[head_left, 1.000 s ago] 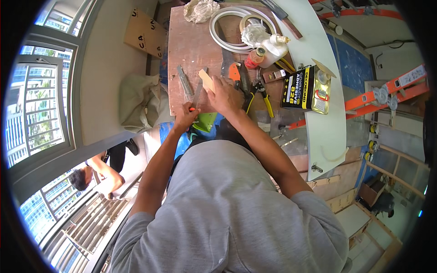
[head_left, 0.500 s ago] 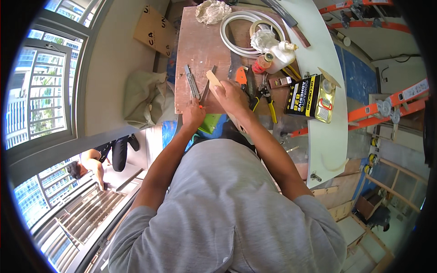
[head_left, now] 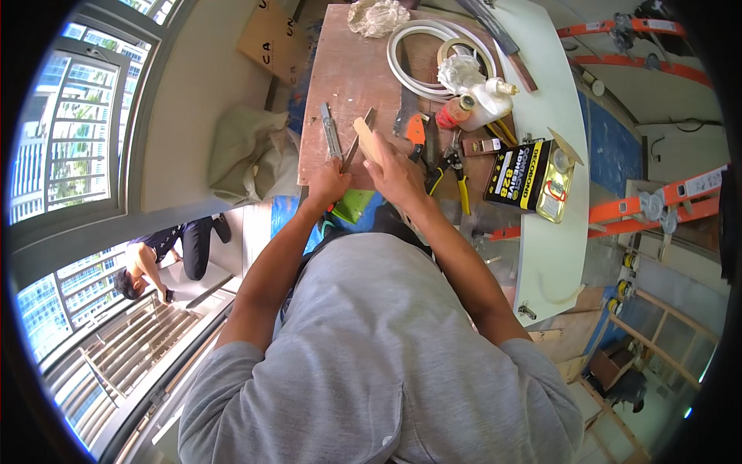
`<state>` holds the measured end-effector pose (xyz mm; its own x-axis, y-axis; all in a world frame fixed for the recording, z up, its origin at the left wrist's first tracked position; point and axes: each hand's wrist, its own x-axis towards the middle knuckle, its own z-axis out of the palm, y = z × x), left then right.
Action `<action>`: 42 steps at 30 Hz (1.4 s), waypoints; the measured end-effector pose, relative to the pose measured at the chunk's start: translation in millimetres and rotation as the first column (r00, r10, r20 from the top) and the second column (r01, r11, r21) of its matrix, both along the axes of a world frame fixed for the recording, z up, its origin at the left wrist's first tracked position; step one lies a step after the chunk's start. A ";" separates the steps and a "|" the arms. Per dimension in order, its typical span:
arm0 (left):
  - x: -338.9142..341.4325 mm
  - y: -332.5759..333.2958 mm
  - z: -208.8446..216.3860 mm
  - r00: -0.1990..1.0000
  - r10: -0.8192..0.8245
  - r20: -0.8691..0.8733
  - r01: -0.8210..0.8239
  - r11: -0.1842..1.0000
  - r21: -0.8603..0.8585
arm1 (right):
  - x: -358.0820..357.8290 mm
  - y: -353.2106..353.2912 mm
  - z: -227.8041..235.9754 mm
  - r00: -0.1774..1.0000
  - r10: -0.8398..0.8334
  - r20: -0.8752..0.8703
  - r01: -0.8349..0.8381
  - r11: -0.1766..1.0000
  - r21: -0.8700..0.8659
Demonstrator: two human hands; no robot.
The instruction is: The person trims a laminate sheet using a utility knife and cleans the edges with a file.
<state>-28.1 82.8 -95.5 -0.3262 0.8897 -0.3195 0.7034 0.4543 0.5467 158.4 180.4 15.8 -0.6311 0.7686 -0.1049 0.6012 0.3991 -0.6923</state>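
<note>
My left hand (head_left: 329,182) is closed around the lower end of a narrow dark metal strip (head_left: 360,138), which looks like a file. A bit of red-orange shows below that fist. In my right hand (head_left: 397,175) is a flat, light wooden strip (head_left: 364,133), its far end pointing away from me beside the metal strip. Whether the two strips touch I cannot tell. A grey utility knife (head_left: 331,130) lies on the brown worktop (head_left: 346,77), its near end against my left fingers. Orange-handled snips (head_left: 416,131) lie just right of my right hand.
Yellow-black pliers (head_left: 456,174), a red bottle (head_left: 452,114), a white bottle (head_left: 488,107) and an adhesive tin (head_left: 519,182) crowd the right side. Coiled white edging (head_left: 396,58) lies farther back. Orange ladders (head_left: 657,205) stand right. Another person (head_left: 182,247) crouches at lower left.
My view has shifted slightly. The left fist has moved a little away from me, and the red-orange bit now shows below it. Both hands keep their holds.
</note>
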 end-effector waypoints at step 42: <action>-37.6 -161.8 124.4 0.806 0.510 0.301 -0.580 0.782 0.230 | -141.6 -15.7 53.1 0.758 0.642 0.113 -0.652 0.749 0.118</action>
<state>-65.7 -79.0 28.9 -0.7412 0.6440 -0.1893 0.2393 0.5170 0.8219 16.8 164.7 68.9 -0.9787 0.1872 -0.0838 0.2013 0.7980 -0.5681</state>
